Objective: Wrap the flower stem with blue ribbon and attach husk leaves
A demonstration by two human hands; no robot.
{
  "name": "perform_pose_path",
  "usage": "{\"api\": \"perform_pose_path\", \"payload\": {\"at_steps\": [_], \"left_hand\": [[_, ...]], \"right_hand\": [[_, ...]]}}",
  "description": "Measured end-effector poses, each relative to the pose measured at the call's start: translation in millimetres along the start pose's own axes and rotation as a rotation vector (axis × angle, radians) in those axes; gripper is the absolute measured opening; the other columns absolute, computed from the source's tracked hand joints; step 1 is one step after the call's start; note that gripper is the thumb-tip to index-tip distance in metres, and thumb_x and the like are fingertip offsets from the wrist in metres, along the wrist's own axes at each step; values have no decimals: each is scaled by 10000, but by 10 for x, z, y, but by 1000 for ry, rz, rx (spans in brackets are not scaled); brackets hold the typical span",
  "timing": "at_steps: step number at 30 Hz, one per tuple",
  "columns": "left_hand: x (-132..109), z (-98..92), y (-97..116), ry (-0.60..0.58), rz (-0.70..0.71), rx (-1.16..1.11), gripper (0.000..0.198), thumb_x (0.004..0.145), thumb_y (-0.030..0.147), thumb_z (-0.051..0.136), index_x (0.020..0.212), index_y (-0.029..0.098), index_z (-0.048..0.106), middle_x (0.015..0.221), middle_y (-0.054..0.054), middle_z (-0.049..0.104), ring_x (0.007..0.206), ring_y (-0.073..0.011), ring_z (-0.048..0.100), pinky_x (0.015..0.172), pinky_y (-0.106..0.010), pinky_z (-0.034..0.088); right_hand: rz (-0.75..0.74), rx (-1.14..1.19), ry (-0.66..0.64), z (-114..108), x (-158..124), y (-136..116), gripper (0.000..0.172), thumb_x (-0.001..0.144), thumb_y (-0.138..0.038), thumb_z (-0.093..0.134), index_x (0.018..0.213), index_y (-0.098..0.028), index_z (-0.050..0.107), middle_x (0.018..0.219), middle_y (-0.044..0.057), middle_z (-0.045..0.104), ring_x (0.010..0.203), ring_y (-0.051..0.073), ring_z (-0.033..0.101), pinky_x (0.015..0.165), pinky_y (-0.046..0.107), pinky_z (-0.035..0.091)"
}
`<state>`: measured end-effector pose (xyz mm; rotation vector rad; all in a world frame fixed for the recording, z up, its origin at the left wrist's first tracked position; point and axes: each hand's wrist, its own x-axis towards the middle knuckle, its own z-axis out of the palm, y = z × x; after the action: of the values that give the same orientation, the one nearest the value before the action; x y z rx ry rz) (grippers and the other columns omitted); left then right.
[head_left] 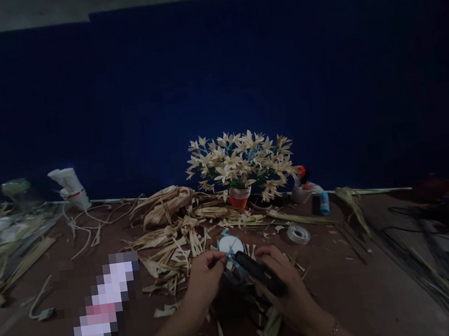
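Fingers of my left hand (208,273) are pinched together at a small light-blue piece (230,254), in front of a round white object (230,243). In my right hand (283,277) is a black-handled tool (261,273), its tip pointing at the blue piece. What kind of tool it is I cannot tell for certain. Dry husk strips (168,244) lie behind and to the left of my hands. Straight ahead stands a red-and-white pot (240,197) with many cream husk flowers (234,164).
A clear tape roll (299,233) and a blue cylinder (324,203) lie right of the hands. Long thin stems or wires (425,279) spread at the right. A pixelated oblong object (102,308) and a white cable (39,305) are at the left.
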<state>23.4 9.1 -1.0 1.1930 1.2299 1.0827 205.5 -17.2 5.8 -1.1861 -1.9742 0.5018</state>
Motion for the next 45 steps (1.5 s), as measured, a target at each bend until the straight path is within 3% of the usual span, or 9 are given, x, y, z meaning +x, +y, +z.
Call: {"api": "perform_pose_path", "payload": {"at_steps": [16, 22, 39, 45], "left_hand": [[-23, -5, -8, -7, -13, 20, 249, 681, 336, 536, 785, 128, 626, 711, -43, 635, 671, -155, 554, 621, -236, 398], [-36, 6, 29, 4, -58, 0, 263, 672, 342, 542, 797, 126, 623, 711, -43, 637, 653, -154, 556, 596, -234, 398], [-39, 4, 29, 4, -52, 20, 266, 664, 356, 539, 776, 134, 633, 682, -33, 634, 619, -143, 544, 584, -231, 394], [-57, 11, 71, 15, -41, 15, 227, 663, 315, 539, 764, 134, 632, 703, -33, 632, 634, -141, 540, 598, -230, 390]], "right_hand": [[-38, -70, 22, 12, -9, 16, 200, 680, -79, 453, 851, -177, 485, 953, 82, 450, 859, 183, 483, 727, 288, 418], [-53, -99, 72, 19, -5, -15, 148, 690, -99, 436, 804, -177, 488, 933, 83, 468, 823, 178, 504, 700, 282, 431], [-100, -142, 21, 0, -7, 4, 166, 683, -91, 459, 827, -169, 481, 951, 96, 462, 876, 187, 493, 714, 282, 440], [-22, -153, 27, 18, -25, 3, 129, 723, -106, 427, 823, -171, 477, 987, 97, 446, 862, 182, 490, 714, 287, 427]]}}
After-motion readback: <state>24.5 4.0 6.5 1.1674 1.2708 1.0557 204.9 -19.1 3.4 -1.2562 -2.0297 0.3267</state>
